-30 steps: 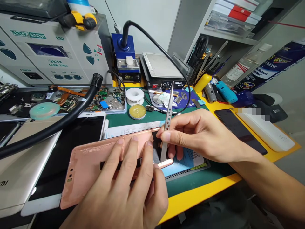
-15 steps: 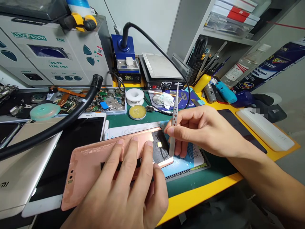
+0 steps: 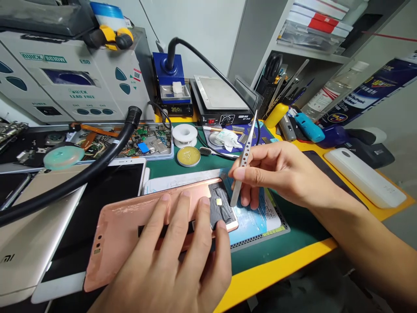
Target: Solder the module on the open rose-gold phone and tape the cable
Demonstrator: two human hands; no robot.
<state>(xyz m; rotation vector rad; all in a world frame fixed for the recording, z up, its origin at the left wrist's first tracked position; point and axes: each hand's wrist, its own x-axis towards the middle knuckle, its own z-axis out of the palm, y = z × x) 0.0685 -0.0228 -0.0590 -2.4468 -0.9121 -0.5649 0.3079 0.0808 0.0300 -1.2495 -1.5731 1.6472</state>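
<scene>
A pink phone back cover (image 3: 120, 221) lies with its inner side up, a black patch (image 3: 221, 203) with a small pale yellow square near its right end. Across its middle rests my left hand (image 3: 182, 243), fingers stretched and spread, fingertips on the surface; its thumb is hidden. Metal tweezers (image 3: 245, 158) with a row of holes are pinched between thumb and fingers of my right hand (image 3: 270, 174). Their lower end is just beside the cover's right end, and I cannot tell whether it touches. Under the cover is a blue and white printed sheet (image 3: 257, 219).
Behind stand a hot-air station (image 3: 74, 82), a soldering station (image 3: 176, 106) and a heating plate (image 3: 221, 95). A black hose (image 3: 114, 141) crosses the left, above phones (image 3: 35, 226). A yellow paste tin (image 3: 189, 155) and white spool (image 3: 184, 134) sit behind the cover.
The tweezers now tilt further right at the top, their lower end slightly higher and left. My left little finger has straightened onto the black patch's lower edge. The view has shifted slightly.
</scene>
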